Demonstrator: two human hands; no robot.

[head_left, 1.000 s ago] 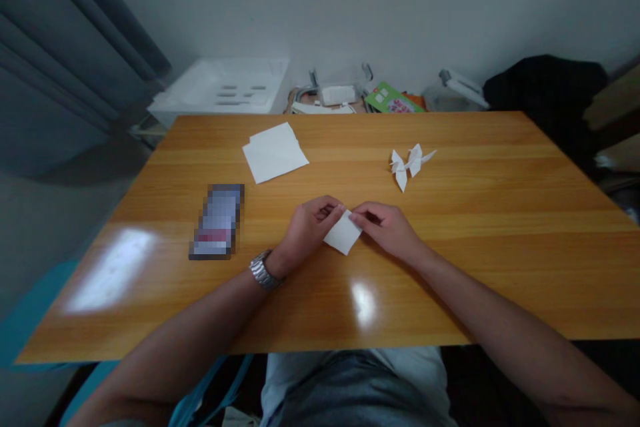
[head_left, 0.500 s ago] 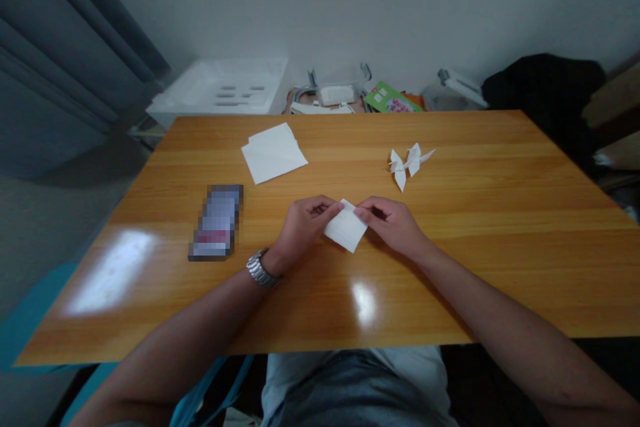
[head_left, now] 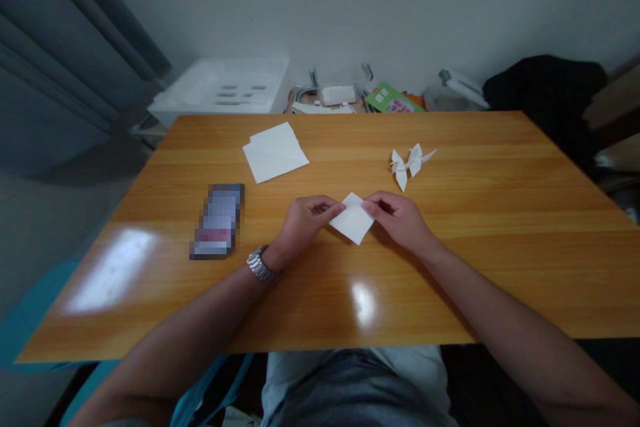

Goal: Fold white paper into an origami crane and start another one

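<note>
Between my hands is a small white sheet of folded paper [head_left: 355, 223], turned like a diamond with one corner toward me. My left hand [head_left: 313, 219] pinches its left side, thumb on top. On the right side, my right hand [head_left: 395, 215] grips it the same way; the fingers beneath the paper are hidden. Beyond my right hand lie two white origami cranes [head_left: 413, 163], close together. Several white paper sheets [head_left: 276, 153] rest farther off to the left, overlapping.
A phone [head_left: 219, 221] with a blurred screen lies left of my left hand on the wooden table [head_left: 500, 213]. Behind the far edge are a white foam box [head_left: 240, 83], a green booklet [head_left: 393, 100] and a black cloth-like heap [head_left: 545, 93]. A grey curtain [head_left: 55, 67] hangs at left.
The folded paper has shifted slightly right and away from me, and its far corner shows more. My right hand has moved a little right; both hands keep their pinch.
</note>
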